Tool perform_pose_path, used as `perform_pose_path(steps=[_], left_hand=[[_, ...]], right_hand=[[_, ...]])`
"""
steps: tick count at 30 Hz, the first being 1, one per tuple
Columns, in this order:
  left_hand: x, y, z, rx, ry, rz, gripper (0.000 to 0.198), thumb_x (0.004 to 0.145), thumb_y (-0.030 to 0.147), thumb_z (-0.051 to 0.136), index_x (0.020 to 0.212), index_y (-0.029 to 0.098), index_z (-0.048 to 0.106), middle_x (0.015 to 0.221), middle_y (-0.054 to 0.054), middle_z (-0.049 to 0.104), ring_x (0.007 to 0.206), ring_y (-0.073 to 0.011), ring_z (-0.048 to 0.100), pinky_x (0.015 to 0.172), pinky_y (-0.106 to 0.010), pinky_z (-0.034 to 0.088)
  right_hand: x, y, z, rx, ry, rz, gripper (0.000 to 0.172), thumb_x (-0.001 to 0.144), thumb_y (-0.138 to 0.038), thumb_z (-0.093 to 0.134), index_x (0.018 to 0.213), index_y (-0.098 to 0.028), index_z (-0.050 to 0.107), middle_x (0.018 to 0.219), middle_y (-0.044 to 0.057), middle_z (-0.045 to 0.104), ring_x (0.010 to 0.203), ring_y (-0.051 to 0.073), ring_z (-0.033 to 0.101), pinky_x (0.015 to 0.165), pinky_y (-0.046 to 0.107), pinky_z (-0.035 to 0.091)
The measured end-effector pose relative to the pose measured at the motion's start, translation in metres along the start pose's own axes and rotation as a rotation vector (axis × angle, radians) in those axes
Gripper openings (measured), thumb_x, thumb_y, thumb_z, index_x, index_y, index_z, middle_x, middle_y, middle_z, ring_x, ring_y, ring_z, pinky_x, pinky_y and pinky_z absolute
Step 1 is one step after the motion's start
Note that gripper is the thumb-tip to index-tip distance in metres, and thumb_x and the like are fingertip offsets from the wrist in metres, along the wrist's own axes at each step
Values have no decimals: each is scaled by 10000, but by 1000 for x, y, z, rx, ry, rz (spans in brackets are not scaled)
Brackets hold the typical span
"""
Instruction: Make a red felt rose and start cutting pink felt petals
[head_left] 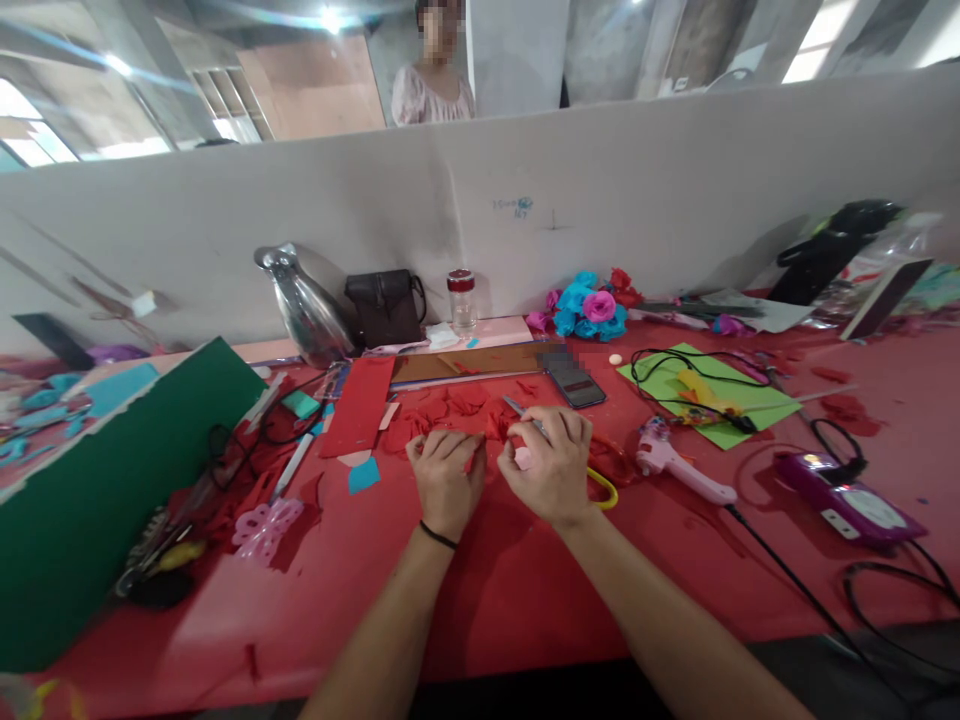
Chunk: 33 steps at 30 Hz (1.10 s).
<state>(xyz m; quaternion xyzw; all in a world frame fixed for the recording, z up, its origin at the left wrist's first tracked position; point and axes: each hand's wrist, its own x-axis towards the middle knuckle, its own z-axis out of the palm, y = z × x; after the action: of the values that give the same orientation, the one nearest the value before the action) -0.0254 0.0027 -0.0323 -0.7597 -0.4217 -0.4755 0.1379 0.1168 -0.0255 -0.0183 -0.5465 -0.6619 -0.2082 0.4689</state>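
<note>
Both hands are over the red table, close together with a small gap between them. My left hand has its fingers curled and pinched on a bit of red paper, mostly hidden by the fingers. The fingers of my right hand are bent round scissors, whose grey blade points up and left; a yellow handle shows beside the palm. Crumpled red paper pieces lie just beyond the fingertips. Left of my left hand are a red paper sheet and a blue scrap.
A phone lies behind my right hand. Rightward are a pink glue gun, its cord, green paper and a purple power strip. A green board stands left. Paper flowers, a flask and a jar stand behind; a person is beyond the partition.
</note>
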Motion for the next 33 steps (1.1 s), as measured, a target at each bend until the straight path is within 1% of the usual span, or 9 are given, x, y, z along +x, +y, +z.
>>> perform_pose_path(steps=[5,9,13,17,21,25,29,31,33], left_hand=[[1,1,0,-2,-5,-11,119,825,215,602,727,224,670,703,0,720,728,-171,597,768,-373,303],[-1,-1,2,-5,2,-16,83,807,205,628,744,222,678,707,3,720,733,-172,599,769,-369,312],[-3,-6,6,-35,-2,-70,101,815,216,617,754,229,697,710,-4,724,726,-168,603,742,-353,328],[-4,-9,9,-79,-2,-144,160,843,280,582,771,229,715,703,-18,720,718,-169,603,706,-334,351],[-4,-9,10,-113,-6,-132,169,846,273,576,770,227,720,700,-21,719,721,-168,603,713,-332,363],[-4,-7,9,-137,-23,-141,164,841,270,580,767,224,719,701,-27,720,725,-168,602,719,-337,367],[-4,-10,10,-221,-38,-229,159,826,277,589,750,212,713,728,-40,723,721,-176,596,711,-337,396],[-4,-12,11,-327,-51,-313,146,805,271,597,732,206,705,738,-44,717,729,-177,594,707,-326,429],[-4,-15,12,-450,-58,-426,119,770,245,605,709,194,693,746,-47,706,740,-177,592,703,-312,453]], right_hand=[[1,1,-1,-1,19,-7,55,697,-185,646,727,-217,613,874,44,637,874,227,510,808,394,348],[1,1,-1,12,33,-15,58,701,-172,636,734,-214,612,858,42,638,867,224,514,807,388,353],[2,1,-2,50,48,-15,64,699,-164,636,729,-212,606,850,43,631,864,220,513,804,379,362],[3,0,-2,87,10,30,66,714,-200,650,761,-213,605,876,54,628,887,230,511,820,388,364],[1,0,-1,77,-12,40,40,731,-193,640,736,-222,613,897,57,621,909,238,505,807,392,363],[-1,2,1,103,-8,45,53,728,-171,630,735,-222,618,893,56,616,915,237,504,815,395,368],[0,2,0,138,3,54,42,737,-185,624,757,-219,613,887,54,611,895,228,510,832,391,376],[0,1,-1,158,2,47,42,748,-200,626,785,-217,616,895,58,608,894,227,512,837,392,380],[1,0,-2,198,-6,15,42,764,-199,621,803,-216,620,901,58,601,892,222,515,841,391,385]])
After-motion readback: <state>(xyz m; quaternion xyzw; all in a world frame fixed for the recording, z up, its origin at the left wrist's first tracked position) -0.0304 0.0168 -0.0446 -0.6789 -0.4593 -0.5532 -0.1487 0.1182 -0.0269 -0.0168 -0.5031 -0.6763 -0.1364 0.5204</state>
